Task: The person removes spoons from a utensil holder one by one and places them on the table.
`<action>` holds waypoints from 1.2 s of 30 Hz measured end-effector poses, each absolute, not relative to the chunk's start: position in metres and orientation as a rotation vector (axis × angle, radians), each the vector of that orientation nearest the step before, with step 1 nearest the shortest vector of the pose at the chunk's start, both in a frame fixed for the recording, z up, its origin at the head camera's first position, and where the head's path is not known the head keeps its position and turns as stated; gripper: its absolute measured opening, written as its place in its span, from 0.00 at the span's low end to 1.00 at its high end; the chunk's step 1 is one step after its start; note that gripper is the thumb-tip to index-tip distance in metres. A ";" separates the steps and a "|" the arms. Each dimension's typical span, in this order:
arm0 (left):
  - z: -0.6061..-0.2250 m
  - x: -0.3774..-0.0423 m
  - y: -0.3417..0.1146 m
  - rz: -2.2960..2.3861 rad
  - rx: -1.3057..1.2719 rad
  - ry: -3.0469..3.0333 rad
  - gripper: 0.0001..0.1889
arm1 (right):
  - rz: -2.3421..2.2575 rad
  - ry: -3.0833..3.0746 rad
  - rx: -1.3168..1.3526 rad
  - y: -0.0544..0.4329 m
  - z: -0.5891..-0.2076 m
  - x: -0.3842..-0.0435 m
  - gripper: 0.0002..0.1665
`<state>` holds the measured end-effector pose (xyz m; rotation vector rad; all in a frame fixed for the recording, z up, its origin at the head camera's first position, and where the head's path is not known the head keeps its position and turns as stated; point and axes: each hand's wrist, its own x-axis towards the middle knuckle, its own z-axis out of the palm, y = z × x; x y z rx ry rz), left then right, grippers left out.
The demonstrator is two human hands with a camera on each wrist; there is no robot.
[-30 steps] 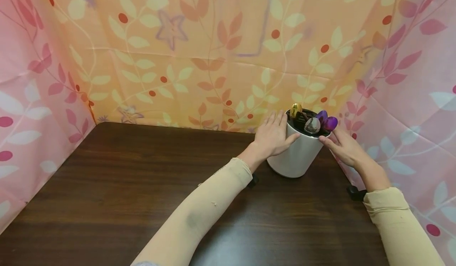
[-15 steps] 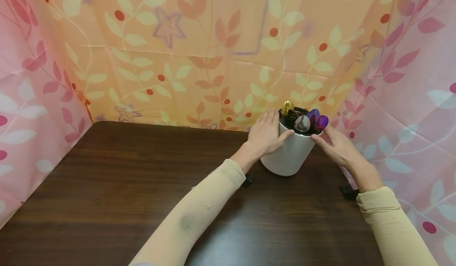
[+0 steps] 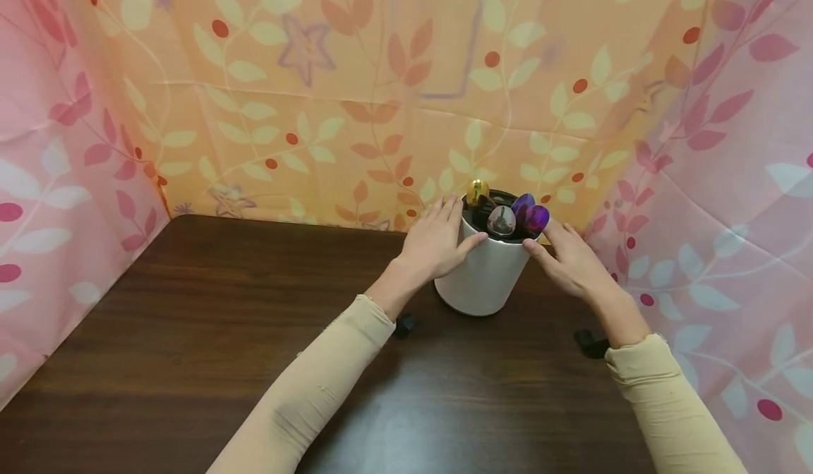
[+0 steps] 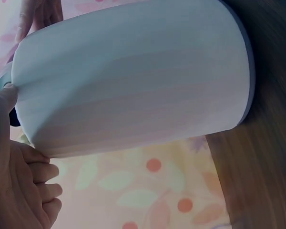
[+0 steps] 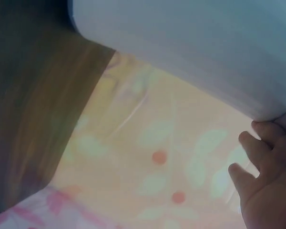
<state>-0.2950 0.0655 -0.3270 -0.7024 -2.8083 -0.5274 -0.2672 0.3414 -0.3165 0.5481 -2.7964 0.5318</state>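
At the far left we see a pink leaf-print cloth (image 3: 38, 178), then the dark wooden table (image 3: 178, 333), with an orange printed cloth (image 3: 305, 121) behind it. Next we find the left hand (image 3: 435, 242), below it a cream sleeve (image 3: 346, 350); its fingers lie extended against the container's left side, thumb at the front of the rim, not wrapped around it. The white container (image 3: 484, 276) stands upright towards the table's back, right of centre. In its black top we see a gold rounded piece (image 3: 478, 192), a silver one (image 3: 502, 221) and two purple ones (image 3: 536, 219). Finally, the right hand (image 3: 574, 257) touches the right rim with unclenched, outstretched fingers.
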 end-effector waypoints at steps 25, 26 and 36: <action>-0.325 -0.267 -0.061 -0.577 -0.682 -2.815 0.46 | 0.456 -2.707 0.612 0.216 -0.324 -0.257 0.50; -0.325 -0.266 -0.065 -0.585 -0.681 -2.818 0.46 | 0.453 -2.710 0.602 0.211 -0.325 -0.256 0.52; -0.321 -0.256 -0.089 -0.590 -0.679 -2.832 0.47 | 0.478 -2.723 0.490 0.178 -0.329 -0.243 0.56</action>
